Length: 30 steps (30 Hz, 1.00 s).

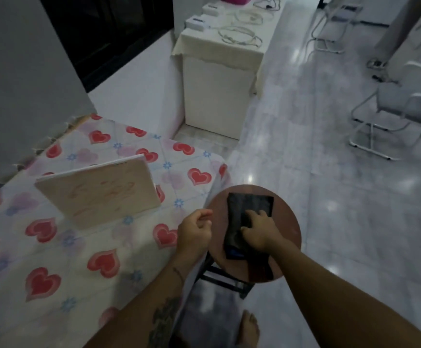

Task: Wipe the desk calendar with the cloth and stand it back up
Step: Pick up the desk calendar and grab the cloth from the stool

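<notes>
A pale pink desk calendar (99, 190) stands upright on the table covered with a heart-print cloth (54, 247). A folded black cloth (247, 209) lies on a round reddish-brown stool (289, 229) just right of the table. My right hand (259, 231) rests on top of the black cloth, fingers pressed down on it; whether it grips the cloth cannot be made out. My left hand (195, 228) hovers over the table's right edge beside the stool, fingers loosely curled, holding nothing.
A white cabinet (217, 91) with cables and small boxes on top stands beyond the table. Metal-framed chairs (392, 114) are at the right on the glossy tiled floor. A grey wall runs along the table's left side. My bare foot (249, 327) shows below the stool.
</notes>
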### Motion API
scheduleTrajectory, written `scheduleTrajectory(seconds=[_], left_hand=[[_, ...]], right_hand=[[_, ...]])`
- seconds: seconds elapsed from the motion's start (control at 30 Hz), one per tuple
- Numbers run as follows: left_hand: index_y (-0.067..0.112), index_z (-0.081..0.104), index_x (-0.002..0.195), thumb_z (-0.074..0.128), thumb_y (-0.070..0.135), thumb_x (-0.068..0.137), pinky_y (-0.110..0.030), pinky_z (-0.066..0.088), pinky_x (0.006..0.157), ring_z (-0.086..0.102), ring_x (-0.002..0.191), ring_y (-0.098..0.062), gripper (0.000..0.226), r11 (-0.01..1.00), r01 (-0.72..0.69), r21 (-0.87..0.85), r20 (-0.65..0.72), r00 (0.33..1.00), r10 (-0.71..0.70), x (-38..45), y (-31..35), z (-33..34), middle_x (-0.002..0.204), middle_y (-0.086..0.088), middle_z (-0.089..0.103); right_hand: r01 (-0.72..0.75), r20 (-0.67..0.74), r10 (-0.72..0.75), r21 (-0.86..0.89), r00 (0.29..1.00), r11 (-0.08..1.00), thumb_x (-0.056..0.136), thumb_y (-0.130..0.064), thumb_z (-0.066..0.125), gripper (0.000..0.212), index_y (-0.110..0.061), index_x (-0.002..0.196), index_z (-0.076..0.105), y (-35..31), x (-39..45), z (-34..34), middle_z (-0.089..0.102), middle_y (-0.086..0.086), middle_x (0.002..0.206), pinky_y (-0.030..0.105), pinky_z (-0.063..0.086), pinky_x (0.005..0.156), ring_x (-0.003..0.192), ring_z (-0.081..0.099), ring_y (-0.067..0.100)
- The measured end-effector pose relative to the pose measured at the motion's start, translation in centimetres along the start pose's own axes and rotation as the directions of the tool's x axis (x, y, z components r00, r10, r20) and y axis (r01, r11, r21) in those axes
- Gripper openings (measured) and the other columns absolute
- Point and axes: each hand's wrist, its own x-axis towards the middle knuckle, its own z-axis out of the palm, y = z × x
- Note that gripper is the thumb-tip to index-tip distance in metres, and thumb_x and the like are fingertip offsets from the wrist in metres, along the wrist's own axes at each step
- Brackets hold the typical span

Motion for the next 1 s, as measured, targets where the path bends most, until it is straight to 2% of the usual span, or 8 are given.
scheduleTrajectory(seconds=[0.17,0.33,0.4,0.5,0.57,0.73,0.9,1.0], left_hand=[[0.011,0.066,0.125,0.059,0.004,0.088,-0.033,0.050,0.098,0.063,0.112,-0.021,0.038,0.960,-0.104,0.258,0.132,0.989,0.072,0.2,-1.6,2.7,0.127,-0.008,0.066],[0.000,0.053,0.140,0.053,0.012,0.082,-0.041,0.030,0.118,0.039,0.142,-0.034,0.059,0.764,-0.311,0.566,0.343,0.931,0.125,0.3,-3.9,2.9,0.153,-0.018,0.044],[-0.009,0.057,0.133,0.055,0.012,0.077,-0.052,0.035,0.115,0.045,0.137,-0.043,0.059,0.663,-0.424,0.617,0.386,0.897,0.215,0.3,-5.0,3.0,0.147,-0.027,0.049],[-0.011,0.055,0.135,0.057,0.006,0.075,-0.058,0.038,0.111,0.043,0.137,-0.047,0.062,0.612,-0.468,0.638,0.403,0.880,0.251,0.3,-6.0,3.1,0.147,-0.029,0.048],[-0.010,0.055,0.136,0.056,0.006,0.075,-0.058,0.038,0.111,0.044,0.137,-0.046,0.063,0.588,-0.485,0.648,0.403,0.873,0.275,0.3,-6.5,3.2,0.147,-0.029,0.048],[-0.004,0.047,0.145,0.054,0.004,0.082,-0.052,0.028,0.119,0.032,0.146,-0.041,0.064,0.551,-0.486,0.678,0.403,0.873,0.274,0.1,-6.5,3.4,0.156,-0.024,0.037],[0.008,0.026,0.157,0.048,0.016,0.090,-0.036,0.007,0.123,0.009,0.154,-0.025,0.071,0.543,-0.420,0.727,0.406,0.901,0.153,0.2,-6.2,3.6,0.168,-0.010,0.013],[0.011,0.027,0.157,0.049,0.015,0.091,-0.037,0.009,0.123,0.009,0.154,-0.024,0.069,0.580,-0.353,0.734,0.388,0.919,0.069,0.0,-5.3,3.6,0.168,-0.006,0.012]], right_hand=[[0.054,0.012,-0.053,-0.080,0.998,0.995,0.088,-0.044,0.047,0.068,-0.016,0.147,0.027,1.1,0.8,1.8,0.024,0.013,0.148,0.049,0.037,0.104,0.129,0.029,0.039],[0.100,-0.133,-0.135,-0.239,0.982,0.966,0.086,-0.048,0.046,0.065,-0.017,0.140,0.030,1.1,1.6,3.0,0.030,0.018,0.139,0.049,0.041,0.097,0.124,0.030,0.040],[0.089,-0.150,-0.128,-0.242,0.980,0.966,0.086,-0.050,0.046,0.069,-0.019,0.144,0.023,0.8,2.3,3.6,0.023,0.023,0.145,0.051,0.035,0.101,0.129,0.023,0.044],[0.013,-0.121,-0.040,-0.216,0.992,0.976,0.085,-0.055,0.045,0.082,-0.021,0.150,0.007,0.0,3.3,5.2,-0.002,0.029,0.155,0.058,0.012,0.111,0.140,0.000,0.050],[-0.008,-0.131,-0.022,-0.225,0.991,0.974,0.084,-0.052,0.048,0.086,-0.021,0.151,0.004,-0.2,3.6,5.9,-0.007,0.029,0.156,0.060,0.007,0.112,0.141,-0.005,0.051],[0.062,-0.142,-0.116,-0.339,0.983,0.939,0.067,-0.046,0.063,0.094,-0.027,0.143,0.013,2.7,3.0,4.0,0.014,0.018,0.149,0.055,0.029,0.103,0.131,0.019,0.044],[-0.006,-0.065,-0.016,-0.321,0.998,0.947,0.071,-0.054,0.063,0.107,-0.036,0.147,-0.011,2.2,3.9,3.9,-0.008,0.019,0.155,0.064,0.016,0.107,0.139,0.003,0.050],[0.010,-0.121,-0.061,-0.380,0.991,0.925,0.075,-0.049,0.062,0.100,-0.034,0.149,-0.004,2.7,3.5,4.6,-0.002,0.018,0.155,0.063,0.020,0.106,0.135,0.010,0.051]])
